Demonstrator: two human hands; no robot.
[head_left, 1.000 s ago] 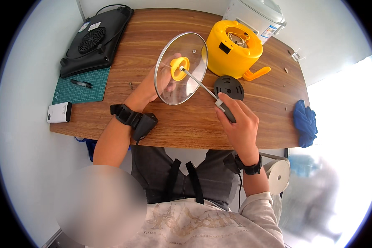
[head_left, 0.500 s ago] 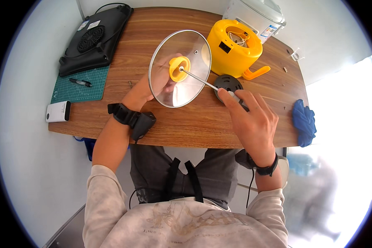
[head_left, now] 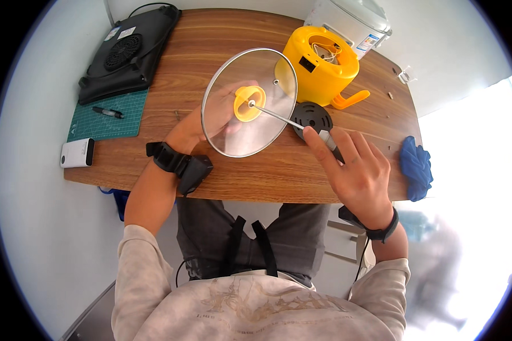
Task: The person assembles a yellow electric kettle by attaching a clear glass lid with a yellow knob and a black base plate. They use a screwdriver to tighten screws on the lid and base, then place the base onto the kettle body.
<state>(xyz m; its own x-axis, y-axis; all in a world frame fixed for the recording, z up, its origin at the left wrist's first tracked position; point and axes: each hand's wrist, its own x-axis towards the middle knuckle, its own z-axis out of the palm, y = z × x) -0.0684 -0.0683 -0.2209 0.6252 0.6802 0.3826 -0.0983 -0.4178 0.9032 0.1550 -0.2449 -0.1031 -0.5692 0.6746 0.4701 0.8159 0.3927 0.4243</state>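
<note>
A round glass lid (head_left: 261, 139) with a metal rim is held up on its edge above the table, its inner face toward me. Through the glass I see my left hand (head_left: 223, 108) closed around the yellow knob (head_left: 240, 112) on the far side. My right hand (head_left: 359, 173) grips a screwdriver (head_left: 287, 121) by its grey and black handle. The shaft runs left across the lid, its tip at the screw in the lid's centre. Just right of the lid, partly under the screwdriver, a black slotted disc (head_left: 313, 115) lies on the table.
A yellow pot housing (head_left: 301, 79) with wires inside stands behind the disc, before a white rice cooker (head_left: 347, 23). At left are a black laptop cooling stand (head_left: 119, 57), green cutting mat (head_left: 116, 126), pen (head_left: 108, 112) and white power bank (head_left: 77, 153). A blue cloth (head_left: 416, 167) hangs over the right edge.
The lid has tilted and come slightly toward me. My right hand has shifted right and nearer and its grip has turned, while the screwdriver's tip stays at the screw.
</note>
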